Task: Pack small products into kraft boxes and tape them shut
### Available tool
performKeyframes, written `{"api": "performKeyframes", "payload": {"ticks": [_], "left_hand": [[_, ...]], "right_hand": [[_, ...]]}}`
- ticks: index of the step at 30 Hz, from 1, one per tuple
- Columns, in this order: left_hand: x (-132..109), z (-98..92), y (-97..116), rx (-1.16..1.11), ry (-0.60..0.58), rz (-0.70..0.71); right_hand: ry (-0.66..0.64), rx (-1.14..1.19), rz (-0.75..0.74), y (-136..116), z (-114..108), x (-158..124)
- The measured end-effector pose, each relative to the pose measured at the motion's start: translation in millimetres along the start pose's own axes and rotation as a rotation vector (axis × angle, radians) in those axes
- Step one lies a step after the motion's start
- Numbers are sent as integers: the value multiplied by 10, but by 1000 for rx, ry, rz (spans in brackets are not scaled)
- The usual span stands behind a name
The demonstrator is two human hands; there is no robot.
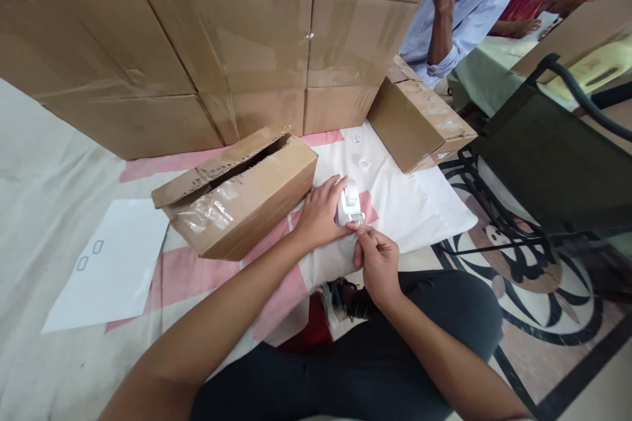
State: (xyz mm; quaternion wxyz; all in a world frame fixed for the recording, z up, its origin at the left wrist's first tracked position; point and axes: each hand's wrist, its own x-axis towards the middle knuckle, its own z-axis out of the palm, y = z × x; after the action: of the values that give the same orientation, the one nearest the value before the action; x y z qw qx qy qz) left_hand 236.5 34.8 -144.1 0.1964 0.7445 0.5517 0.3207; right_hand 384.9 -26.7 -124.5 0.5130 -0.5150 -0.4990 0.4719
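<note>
Nearest to me, my right hand (378,262) is pinching, with thumb and forefinger closed tight, a small clear tab at the lower edge of the small white device (349,205). My left hand (320,214) is curling loosely around that device from the left, holding it down on the white cloth (419,200) just ahead of my lap. I am judging that a sharp tug could tear the tab or skid the device off the cloth, since the left grip looks light. Just left, the opened cardboard box (241,200) is lying on its side; I cannot tell what is inside. Farther right, a closed carton (417,122) is sitting tilted, contents hidden. Behind, the stacked cartons (217,33) are standing sealed.
</note>
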Motion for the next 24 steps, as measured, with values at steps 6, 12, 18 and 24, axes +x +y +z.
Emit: {"api": "performKeyframes", "payload": {"ticks": [6, 12, 18, 24], "left_hand": [[-5, 9, 2, 9, 15, 14], [1, 10, -7, 0, 10, 14], [-2, 36, -36, 2, 21, 26], [-6, 17, -35, -8, 1, 24]], "right_hand": [[-13, -58, -28, 16, -13, -8], [-21, -77, -41, 18, -36, -12], [-17, -84, -35, -4, -30, -29], [-59, -73, -103, -32, -41, -35]]}}
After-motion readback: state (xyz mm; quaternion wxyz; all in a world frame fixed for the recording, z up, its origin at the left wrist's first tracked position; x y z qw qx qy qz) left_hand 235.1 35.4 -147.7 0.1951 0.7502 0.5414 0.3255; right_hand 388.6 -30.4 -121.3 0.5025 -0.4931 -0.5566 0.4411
